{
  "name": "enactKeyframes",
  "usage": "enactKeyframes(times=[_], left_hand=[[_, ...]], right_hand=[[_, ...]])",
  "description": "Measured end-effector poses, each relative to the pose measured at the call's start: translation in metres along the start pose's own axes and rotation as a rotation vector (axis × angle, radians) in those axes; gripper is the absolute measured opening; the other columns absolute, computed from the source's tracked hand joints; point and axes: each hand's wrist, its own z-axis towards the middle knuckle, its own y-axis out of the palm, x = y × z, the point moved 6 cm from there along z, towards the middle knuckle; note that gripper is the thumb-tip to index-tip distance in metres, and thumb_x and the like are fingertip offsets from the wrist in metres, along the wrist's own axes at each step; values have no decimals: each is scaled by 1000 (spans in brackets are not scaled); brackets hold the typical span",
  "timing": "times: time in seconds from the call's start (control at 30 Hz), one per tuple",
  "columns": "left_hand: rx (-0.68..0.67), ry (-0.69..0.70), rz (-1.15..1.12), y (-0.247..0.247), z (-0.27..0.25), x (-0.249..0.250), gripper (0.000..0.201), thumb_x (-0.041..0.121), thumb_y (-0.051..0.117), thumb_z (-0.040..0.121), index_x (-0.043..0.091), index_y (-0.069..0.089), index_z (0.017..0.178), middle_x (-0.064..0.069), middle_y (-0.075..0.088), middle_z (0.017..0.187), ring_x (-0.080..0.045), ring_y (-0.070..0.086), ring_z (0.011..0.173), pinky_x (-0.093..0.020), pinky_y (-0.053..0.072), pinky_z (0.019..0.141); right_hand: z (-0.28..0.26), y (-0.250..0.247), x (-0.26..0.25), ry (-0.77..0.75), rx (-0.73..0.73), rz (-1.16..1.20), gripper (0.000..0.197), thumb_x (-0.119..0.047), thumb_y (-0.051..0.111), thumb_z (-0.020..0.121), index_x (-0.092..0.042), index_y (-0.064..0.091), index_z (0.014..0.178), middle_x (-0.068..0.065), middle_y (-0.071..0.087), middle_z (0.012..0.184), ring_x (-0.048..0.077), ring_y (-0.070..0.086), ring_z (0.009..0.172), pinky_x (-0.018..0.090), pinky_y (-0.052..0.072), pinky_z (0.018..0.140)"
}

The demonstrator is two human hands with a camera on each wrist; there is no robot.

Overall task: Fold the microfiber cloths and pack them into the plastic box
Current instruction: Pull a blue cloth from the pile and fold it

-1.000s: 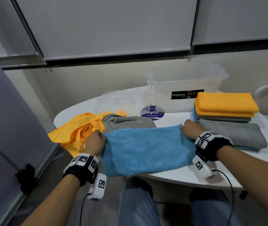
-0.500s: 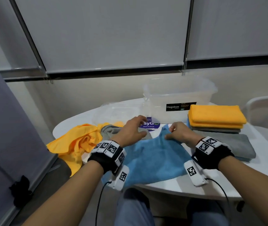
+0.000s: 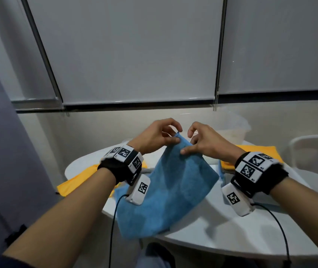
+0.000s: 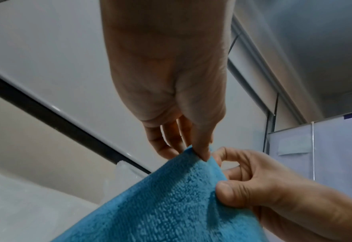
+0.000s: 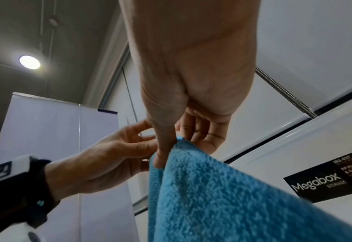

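White round table (image 3: 202, 235) carries everything; at its far side sits the clear plastic box (image 3: 237, 128), mostly hidden behind the hands in the head view. Right wrist view shows its black label (image 5: 326, 178): "Megabox STORAGE", "MG-637", then partial lines starting "PP Plastic St" and "& Organiz" (rest cut off or blurred). Blue microfiber cloth (image 3: 171, 188) is lifted off the table by its top edge, hanging down with the lower part draped over the near table edge. Loose orange cloth (image 3: 73, 182) lies at the table's left edge; folded orange cloths (image 3: 258, 151) sit on the right, behind the right wrist. Left hand (image 3: 154, 136) pinches the cloth's top corner between thumb and fingers. Right hand (image 3: 206, 140) pinches the same top edge just beside it, thumb on the near face of the cloth, other fingers curled. Hands nearly touching. Both wrists carry black straps with white tag blocks (image 3: 251, 165) printed with square black-and-white codes (small characters beside them unreadable).
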Motion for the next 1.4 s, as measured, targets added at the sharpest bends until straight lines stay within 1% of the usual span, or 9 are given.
enactKeyframes(times=[0.2, 0.33, 0.57, 0.7, 0.83, 0.93, 1.03, 1.13, 1.4], left_hand=[[250, 48, 59, -62, -3, 30, 14, 11, 72, 90, 17, 74, 102, -13, 74, 94, -25, 68, 82, -39, 57, 80], [406, 57, -1, -101, -9, 40, 9, 10, 74, 89, 11, 75, 97, -5, 76, 86, -6, 65, 74, -22, 54, 72], [558, 75, -23, -132, -14, 56, 6, 7, 73, 89, 5, 75, 94, -10, 75, 89, -16, 69, 76, -28, 60, 74], [578, 49, -99, -140, -14, 63, 5, 4, 72, 89, 4, 74, 93, -13, 73, 85, -20, 67, 75, -39, 62, 73], [620, 77, 70, -150, -14, 78, 7, 7, 74, 86, 14, 76, 87, -5, 76, 83, -9, 64, 71, -26, 54, 70], [623, 110, 92, -150, -15, 94, 7, 6, 72, 87, 13, 74, 89, -2, 76, 81, -2, 66, 67, -17, 49, 67], [603, 155, 74, -151, -16, 110, 5, 7, 72, 88, 11, 73, 92, -3, 76, 79, -8, 68, 69, -24, 51, 69], [583, 181, 79, -153, -17, 124, 14, 10, 71, 90, 13, 74, 104, -4, 77, 81, -8, 67, 70, -26, 53, 72], [525, 118, 337, -126, -13, 117, 12, 10, 64, 95, 10, 75, 92, -2, 74, 76, -2, 66, 64, -7, 49, 66]], right_hand=[[-4, -19, -2, 13, -164, 152, 16, -14, 82, 79, -8, 71, 90, 8, 69, 76, 13, 59, 69, 27, 46, 63], [1, -47, -13, -36, -85, 189, 8, -13, 74, 88, -8, 75, 94, 10, 75, 90, 12, 65, 79, 28, 52, 70], [16, -95, -56, -105, 138, 264, 12, -11, 73, 89, 1, 73, 93, 11, 69, 77, 14, 59, 67, 28, 51, 65], [15, -117, -80, -137, 203, 207, 22, -12, 73, 88, 9, 69, 92, 14, 65, 74, 8, 56, 57, 19, 49, 54], [13, -134, -99, -173, 214, 129, 21, -15, 72, 89, 6, 70, 93, 14, 66, 78, 11, 57, 63, 16, 49, 54], [15, -149, -110, -203, 237, 57, 18, -16, 69, 92, 2, 69, 95, 12, 70, 84, 12, 62, 73, 25, 54, 66], [16, -163, -117, -235, 290, 109, 11, -14, 66, 95, -3, 66, 95, 11, 68, 83, 16, 63, 78, 37, 55, 75], [11, -175, -127, -276, 305, 171, 2, -8, 65, 95, -8, 66, 96, 13, 69, 83, 14, 65, 76, 33, 56, 73], [1, -175, -109, -208, 294, 123, 13, -8, 72, 89, 4, 72, 95, 19, 72, 81, 20, 66, 71, 34, 57, 69]])
